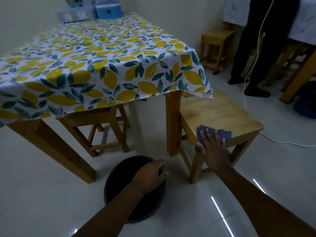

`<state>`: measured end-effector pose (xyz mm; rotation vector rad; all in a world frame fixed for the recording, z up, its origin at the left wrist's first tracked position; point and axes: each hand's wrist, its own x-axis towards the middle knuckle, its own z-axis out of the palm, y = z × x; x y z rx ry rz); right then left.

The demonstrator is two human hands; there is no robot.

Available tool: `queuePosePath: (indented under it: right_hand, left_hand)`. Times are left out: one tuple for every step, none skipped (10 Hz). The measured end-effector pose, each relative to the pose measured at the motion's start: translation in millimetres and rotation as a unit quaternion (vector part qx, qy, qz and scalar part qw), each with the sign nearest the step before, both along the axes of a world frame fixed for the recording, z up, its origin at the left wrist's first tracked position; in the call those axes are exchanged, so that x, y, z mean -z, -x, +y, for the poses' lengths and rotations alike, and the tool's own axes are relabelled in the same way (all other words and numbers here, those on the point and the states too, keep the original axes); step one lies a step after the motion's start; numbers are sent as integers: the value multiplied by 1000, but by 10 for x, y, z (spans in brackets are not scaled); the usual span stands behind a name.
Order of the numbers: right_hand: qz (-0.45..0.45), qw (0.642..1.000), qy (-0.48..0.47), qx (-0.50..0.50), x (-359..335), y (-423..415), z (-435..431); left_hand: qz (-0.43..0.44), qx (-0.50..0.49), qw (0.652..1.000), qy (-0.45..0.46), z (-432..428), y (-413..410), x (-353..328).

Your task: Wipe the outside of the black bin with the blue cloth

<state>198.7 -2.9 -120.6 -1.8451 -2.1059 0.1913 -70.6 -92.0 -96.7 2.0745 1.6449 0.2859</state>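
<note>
The black bin stands upright on the pale floor below the table's near corner, its round mouth facing up. My left hand curls over the bin's right rim and grips it. The blue cloth lies bunched on the near corner of a wooden stool to the right of the bin. My right hand lies flat on the cloth, fingers spread over it and thumb wrapped at the stool's edge. Part of the cloth is hidden under that hand.
A table with a lemon-print cloth fills the upper left, another stool tucked beneath it. A person in dark trousers stands at the upper right beside a white cable and a small wooden stool. A blue box sits on the table's far end.
</note>
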Motion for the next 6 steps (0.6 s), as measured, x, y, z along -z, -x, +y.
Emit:
queuePosePath:
  right_hand:
    - [-49, 999, 11, 7, 147, 14, 61]
    - [-58, 998, -24, 19, 83, 83, 32]
    - [-5, 999, -42, -29, -115, 274, -102]
    - [45, 997, -10, -69, -323, 519, -189]
    - [58, 992, -39, -100, -911, 953, -182]
    - [86, 988, -42, -118, -1511, 1243, -173]
  left_hand:
    - [0, -4, 1000, 19, 143, 28, 62]
    - [-1, -26, 999, 19, 382, 89, 117]
    - [-14, -76, 997, 9, 466, 174, -129]
    - [-3, -95, 995, 13, 468, 307, -441]
    - [8, -112, 994, -13, 563, 537, -1196]
    - [-3, -133, 991, -21, 609, 666, -1756]
